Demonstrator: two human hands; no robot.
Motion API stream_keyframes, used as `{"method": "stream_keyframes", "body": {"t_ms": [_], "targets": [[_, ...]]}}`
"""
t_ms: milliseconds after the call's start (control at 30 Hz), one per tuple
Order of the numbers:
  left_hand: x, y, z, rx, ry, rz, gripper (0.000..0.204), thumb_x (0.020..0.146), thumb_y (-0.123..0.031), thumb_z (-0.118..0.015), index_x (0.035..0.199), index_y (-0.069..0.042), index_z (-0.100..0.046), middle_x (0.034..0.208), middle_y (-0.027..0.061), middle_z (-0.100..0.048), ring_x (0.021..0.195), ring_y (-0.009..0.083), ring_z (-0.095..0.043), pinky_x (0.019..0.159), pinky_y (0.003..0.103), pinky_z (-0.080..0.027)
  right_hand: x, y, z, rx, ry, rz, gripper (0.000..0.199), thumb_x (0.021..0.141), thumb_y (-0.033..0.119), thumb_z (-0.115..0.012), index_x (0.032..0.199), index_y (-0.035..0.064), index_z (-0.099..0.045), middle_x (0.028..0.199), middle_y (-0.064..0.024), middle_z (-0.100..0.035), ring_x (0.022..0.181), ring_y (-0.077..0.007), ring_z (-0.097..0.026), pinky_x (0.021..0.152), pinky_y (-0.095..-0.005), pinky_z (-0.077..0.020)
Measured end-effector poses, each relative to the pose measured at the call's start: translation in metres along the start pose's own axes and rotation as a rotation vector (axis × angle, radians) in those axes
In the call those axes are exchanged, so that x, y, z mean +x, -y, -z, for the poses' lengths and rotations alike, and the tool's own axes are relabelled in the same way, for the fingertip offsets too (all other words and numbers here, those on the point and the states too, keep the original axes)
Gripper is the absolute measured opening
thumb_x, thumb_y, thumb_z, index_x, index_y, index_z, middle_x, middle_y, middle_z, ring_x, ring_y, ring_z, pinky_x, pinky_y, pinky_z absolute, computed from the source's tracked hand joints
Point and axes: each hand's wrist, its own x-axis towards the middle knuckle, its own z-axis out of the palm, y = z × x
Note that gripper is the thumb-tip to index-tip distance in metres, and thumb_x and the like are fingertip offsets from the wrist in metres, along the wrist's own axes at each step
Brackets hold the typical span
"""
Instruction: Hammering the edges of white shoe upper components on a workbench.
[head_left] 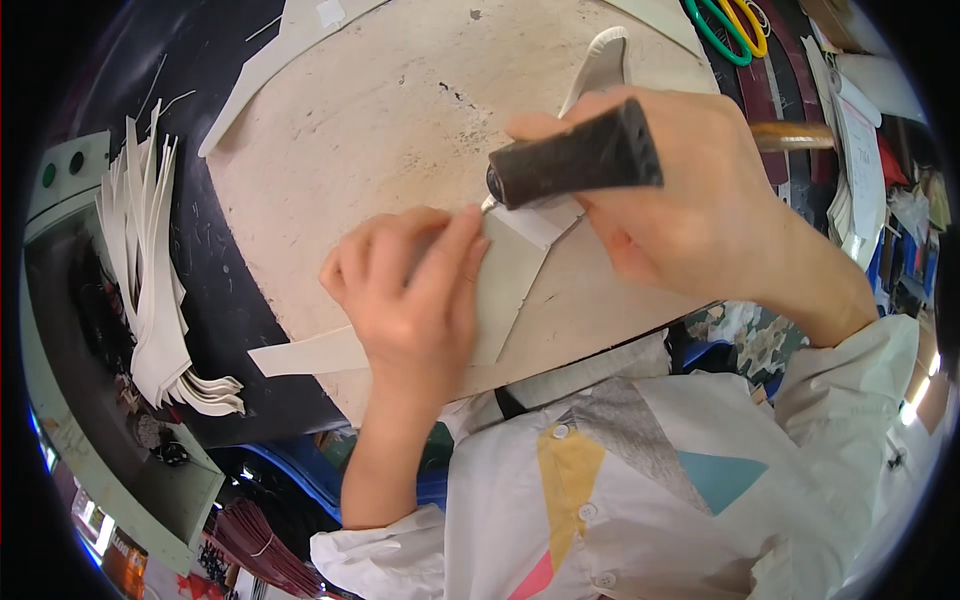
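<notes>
In my right hand is a hammer with a dark, flared head. Its wooden handle end pokes out to the right of my fist. The round face of the head is just above the upper edge of a flat cream piece, apparently leather, where a paler strip lies along the edge. My left hand presses on that piece with bent fingers, index finger and thumb close together beside the hammer face. Something small and shiny shows between fingertip and hammer, too small to name. Part of the piece is hidden under my left hand.
A worn, pale board lies under the work. A curved cream piece rests beyond my right hand. Bundled cream strips hang together at the left on the black tabletop. Green-handled scissors are at the far right.
</notes>
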Motion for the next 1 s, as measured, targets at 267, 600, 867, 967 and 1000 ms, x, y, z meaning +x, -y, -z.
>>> {"method": "stream_keyframes", "body": {"t_ms": [267, 600, 867, 967, 1000], "targets": [[-0.011, -0.005, 0.009, -0.174, 0.061, 0.079, 0.030, 0.072, 0.002, -0.071, 0.102, 0.003, -0.072, 0.086, 0.0085, -0.060, 0.076, 0.0245, -0.057, 0.067, 0.037, -0.045, 0.003, 0.010, 0.003, -0.008, 0.024, 0.030, 0.052, 0.061, -0.002, -0.071, 0.112, 0.0011, -0.071, 0.085, -0.0114, -0.067, 0.067, -0.0269, -0.066, 0.057, -0.0344, -0.0524], [-0.019, -0.005, 0.016, -0.035, 0.093, -0.056, 0.040, 0.070, 0.005, -0.069, 0.110, 0.004, -0.070, 0.091, 0.0110, -0.059, 0.079, 0.0254, -0.057, 0.065, 0.035, -0.046, 0.008, 0.016, 0.001, -0.007, 0.014, -0.039, 0.049, 0.066, -0.002, -0.073, 0.115, 0.0046, -0.071, 0.084, -0.0093, -0.068, 0.069, -0.0303, -0.065, 0.059, -0.0367, -0.0518], [-0.028, 0.000, 0.029, -0.187, 0.150, 0.077, 0.036, 0.077, 0.010, -0.070, 0.110, -0.003, -0.072, 0.087, 0.0096, -0.057, 0.077, 0.0249, -0.056, 0.064, 0.034, -0.048, 0.002, 0.024, -0.008, -0.003, 0.001, -0.046, 0.050, 0.068, 0.007, -0.072, 0.118, 0.0040, -0.069, 0.088, -0.0106, -0.069, 0.075, -0.0309, -0.067, 0.064, -0.0385, -0.0530], [-0.034, 0.001, 0.038, -0.148, 0.191, 0.062, 0.042, 0.068, 0.003, -0.067, 0.110, 0.001, -0.070, 0.090, 0.0086, -0.058, 0.080, 0.0242, -0.056, 0.068, 0.034, -0.048, 0.010, 0.034, -0.001, -0.002, 0.010, -0.030, 0.058, 0.061, 0.004, -0.073, 0.119, 0.0062, -0.070, 0.091, -0.0100, -0.070, 0.075, -0.0303, -0.067, 0.063, -0.0378, -0.0527], [-0.037, 0.003, 0.038, -0.172, 0.170, 0.042, 0.043, 0.068, 0.003, -0.067, 0.110, 0.000, -0.070, 0.091, 0.0081, -0.058, 0.080, 0.0241, -0.056, 0.068, 0.034, -0.048, 0.007, 0.042, -0.001, 0.114, 0.036, -0.035, 0.061, 0.058, 0.001, -0.073, 0.119, 0.0068, -0.070, 0.092, -0.0100, -0.069, 0.076, -0.0303, -0.067, 0.064, -0.0381, -0.0528]]}}
